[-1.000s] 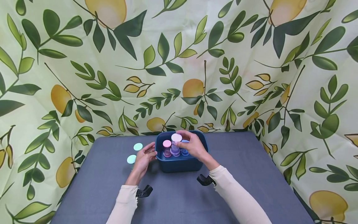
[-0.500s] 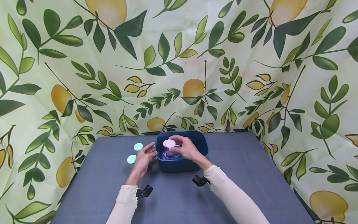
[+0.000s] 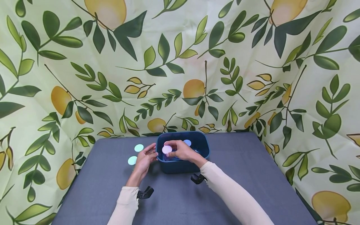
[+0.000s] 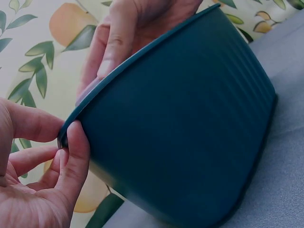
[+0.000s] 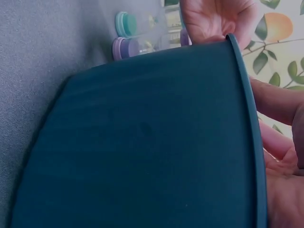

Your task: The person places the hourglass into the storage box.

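Observation:
A dark teal plastic bin (image 3: 180, 168) stands at the back of the table. My left hand (image 3: 144, 159) pinches its left rim between thumb and fingers, plain in the left wrist view on the bin's edge (image 4: 183, 90). My right hand (image 3: 182, 151) reaches over the front rim and holds a small clear jar by its pale lilac lid (image 3: 167, 149), upright in the bin's left end. Behind the right hand shows a blue lid (image 3: 187, 142) inside the bin. The pink-lidded jar is mostly hidden by the right hand.
Two mint lids (image 3: 139, 147) top jars left of my left hand. In the right wrist view a jar with a teal end (image 5: 127, 23) and one with a purple end (image 5: 127, 49) stand past the bin. Patterned cloth (image 3: 135, 103) hangs behind the grey table (image 3: 174, 200).
My right hand has carried the lilac-lidded jar leftward and lower in the bin, covering the pink lid. My left hand stays on the rim.

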Demonstrator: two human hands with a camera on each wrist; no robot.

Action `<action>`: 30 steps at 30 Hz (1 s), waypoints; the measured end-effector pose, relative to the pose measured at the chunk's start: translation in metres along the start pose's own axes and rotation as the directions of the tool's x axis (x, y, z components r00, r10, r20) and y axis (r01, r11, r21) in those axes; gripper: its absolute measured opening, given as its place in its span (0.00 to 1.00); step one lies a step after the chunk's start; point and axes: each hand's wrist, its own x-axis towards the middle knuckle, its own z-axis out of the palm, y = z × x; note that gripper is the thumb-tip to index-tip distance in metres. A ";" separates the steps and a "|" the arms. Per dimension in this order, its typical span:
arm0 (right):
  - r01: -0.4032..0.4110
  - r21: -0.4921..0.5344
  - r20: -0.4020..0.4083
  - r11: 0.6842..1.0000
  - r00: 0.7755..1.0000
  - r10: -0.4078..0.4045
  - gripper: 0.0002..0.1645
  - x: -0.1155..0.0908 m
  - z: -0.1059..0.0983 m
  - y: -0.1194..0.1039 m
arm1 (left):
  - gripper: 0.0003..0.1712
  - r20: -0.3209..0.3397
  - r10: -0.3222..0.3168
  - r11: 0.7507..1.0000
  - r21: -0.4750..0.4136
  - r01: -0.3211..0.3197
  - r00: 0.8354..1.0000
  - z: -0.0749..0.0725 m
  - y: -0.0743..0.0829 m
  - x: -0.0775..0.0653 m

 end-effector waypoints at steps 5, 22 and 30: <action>-0.012 0.034 0.072 0.999 0.997 0.010 0.28 0.007 -0.001 0.004 | 0.30 -0.001 0.004 1.000 -0.008 -0.004 1.000 0.000 0.001 0.000; -0.112 0.120 0.240 0.986 0.967 0.081 0.24 0.021 0.002 0.014 | 0.30 -0.014 0.012 1.000 0.010 -0.012 1.000 0.002 -0.001 -0.003; -0.148 0.063 0.262 0.987 0.957 0.126 0.23 0.025 0.006 0.017 | 0.30 -0.013 0.006 1.000 0.008 -0.006 1.000 0.002 0.000 -0.002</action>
